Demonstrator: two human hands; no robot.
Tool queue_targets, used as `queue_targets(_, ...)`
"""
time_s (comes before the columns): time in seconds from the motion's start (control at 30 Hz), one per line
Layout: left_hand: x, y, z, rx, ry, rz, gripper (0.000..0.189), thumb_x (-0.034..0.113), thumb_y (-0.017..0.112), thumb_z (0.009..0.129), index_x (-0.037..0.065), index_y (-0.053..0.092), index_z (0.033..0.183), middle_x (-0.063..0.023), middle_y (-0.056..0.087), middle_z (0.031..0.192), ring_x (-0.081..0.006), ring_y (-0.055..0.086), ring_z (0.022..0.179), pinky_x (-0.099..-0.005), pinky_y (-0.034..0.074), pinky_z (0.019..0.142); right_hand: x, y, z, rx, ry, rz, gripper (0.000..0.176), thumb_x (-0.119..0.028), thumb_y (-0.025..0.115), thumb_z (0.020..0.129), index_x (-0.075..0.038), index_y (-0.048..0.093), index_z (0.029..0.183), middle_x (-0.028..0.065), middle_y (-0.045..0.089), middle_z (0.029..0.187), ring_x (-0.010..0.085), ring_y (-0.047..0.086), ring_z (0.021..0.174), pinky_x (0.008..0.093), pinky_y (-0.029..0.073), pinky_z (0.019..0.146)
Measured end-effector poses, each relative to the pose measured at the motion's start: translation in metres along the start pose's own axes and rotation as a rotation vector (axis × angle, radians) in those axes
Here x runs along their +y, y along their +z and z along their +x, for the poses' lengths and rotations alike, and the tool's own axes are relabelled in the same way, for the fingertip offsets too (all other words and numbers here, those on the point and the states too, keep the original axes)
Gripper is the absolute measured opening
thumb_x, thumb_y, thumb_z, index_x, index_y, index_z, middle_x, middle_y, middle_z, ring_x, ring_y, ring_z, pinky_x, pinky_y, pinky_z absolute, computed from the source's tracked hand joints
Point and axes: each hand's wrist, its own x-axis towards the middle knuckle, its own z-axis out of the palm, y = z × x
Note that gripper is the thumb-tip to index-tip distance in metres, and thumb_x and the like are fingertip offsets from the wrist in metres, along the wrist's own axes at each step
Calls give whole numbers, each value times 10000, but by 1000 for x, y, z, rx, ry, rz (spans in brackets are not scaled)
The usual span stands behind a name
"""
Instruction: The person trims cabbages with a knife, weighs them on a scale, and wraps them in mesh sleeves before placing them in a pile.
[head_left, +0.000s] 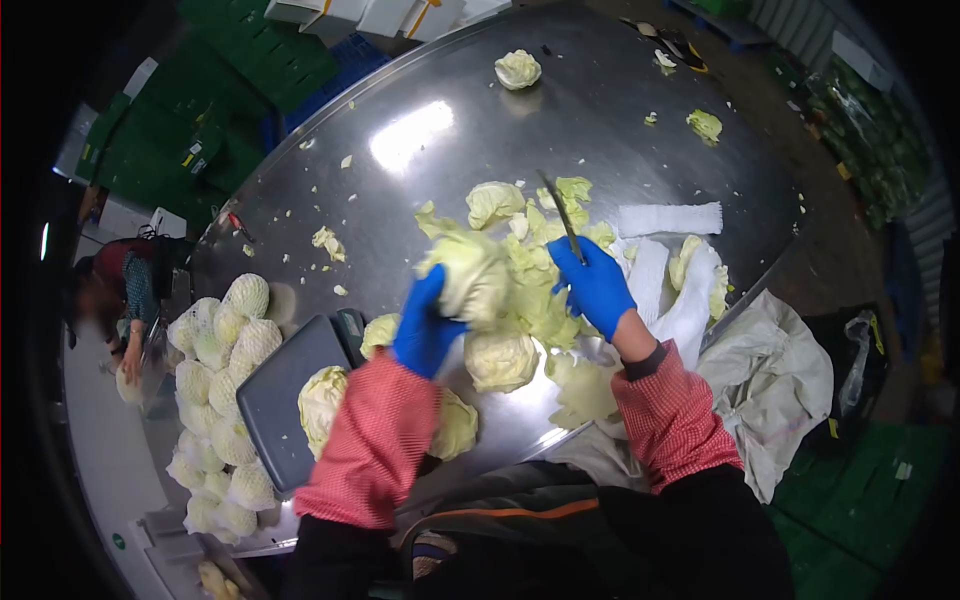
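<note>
My left hand [425, 325], in a blue glove, holds a pale green cabbage [468, 275] with a loose outer leaf sticking out at its upper left. In my right hand [592, 280], also gloved in blue, is a knife [561, 215] with its blade pointing up and away from me. Cut cabbage leaves [540, 300] lie in a heap between and below the hands. Another cabbage [500, 360] rests on the metal table [400, 230] just below the held one. White foam net sleeves [670, 218] lie to the right of the knife hand.
Many net-wrapped cabbages [228, 380] are piled at the left beside a grey scale [290, 400] with a cabbage on it. One cabbage [517, 69] sits at the far side. A white sack [770, 380] hangs at the right edge. Another person [125, 300] is at the far left.
</note>
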Motion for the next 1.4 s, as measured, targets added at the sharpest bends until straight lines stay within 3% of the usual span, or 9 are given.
queue_targets(0.17,88,-42,-96,245,518,442,695,335,603,858,73,288,1420,-119,416,1385,-252,432,1261,-392,365,1043,51,-2,22,-63,-178,-905,688,-517,552,840,-71,415,1346,238,502,1268,343,539,1118,404,432,934)
queue_targets(0.33,143,-131,-175,641,958,1141,646,152,691,806,24,398,1368,-119,472,1328,-226,474,1193,-343,360,1032,51,-45,24,415,-211,-1030,632,-550,578,805,-76,541,1221,211,594,1138,341,573,1052,422,462,871)
queue_targets(0.5,129,-242,-234,1129,755,1827,774,340,805,655,121,480,1322,-146,556,1183,-341,454,1122,-424,320,991,116,-105,63,401,56,-1322,622,-591,625,729,-38,631,1014,190,664,943,361,637,889,441,498,768)
queue_targets(0.67,89,-249,-237,1059,500,1717,890,459,828,562,170,474,1326,-220,467,1056,-388,478,1031,-453,409,923,88,-79,50,413,124,-1417,405,-369,558,836,-78,577,1116,172,620,1118,349,597,1025,443,475,850)
queue_targets(0.8,89,-218,-240,1081,475,1812,878,404,824,608,134,441,1350,-213,473,1161,-359,489,1081,-425,407,955,21,-23,16,585,-734,-1385,284,-309,592,856,-60,567,989,146,618,915,326,606,804,428,477,706)
queue_targets(0.93,102,-118,-233,788,839,1505,718,247,756,751,74,417,1360,-154,501,1182,-270,488,1141,-390,411,959,-18,83,-36,-35,-681,-325,280,-249,689,808,-43,548,935,113,554,772,205,534,620,318,448,591)
queue_targets(1.07,52,-61,-187,286,387,611,351,146,600,895,19,530,1214,-53,611,903,-117,593,816,-237,495,693,-38,177,-113,-176,-676,-475,320,-294,719,779,-41,546,867,98,547,698,204,549,587,311,459,588)
queue_targets(1.27,44,-86,-167,248,207,301,167,208,580,909,41,588,906,-29,590,691,-89,528,511,-206,406,436,-43,193,-109,-296,-576,-576,389,-402,711,766,-58,548,851,134,577,715,284,598,650,358,470,610)
queue_targets(1.4,31,-81,-165,294,191,315,301,332,611,875,61,546,991,-31,578,757,-105,580,566,-195,426,445,-36,204,-102,-360,-461,-706,415,-406,727,752,-50,537,849,104,582,694,251,587,627,341,469,610)
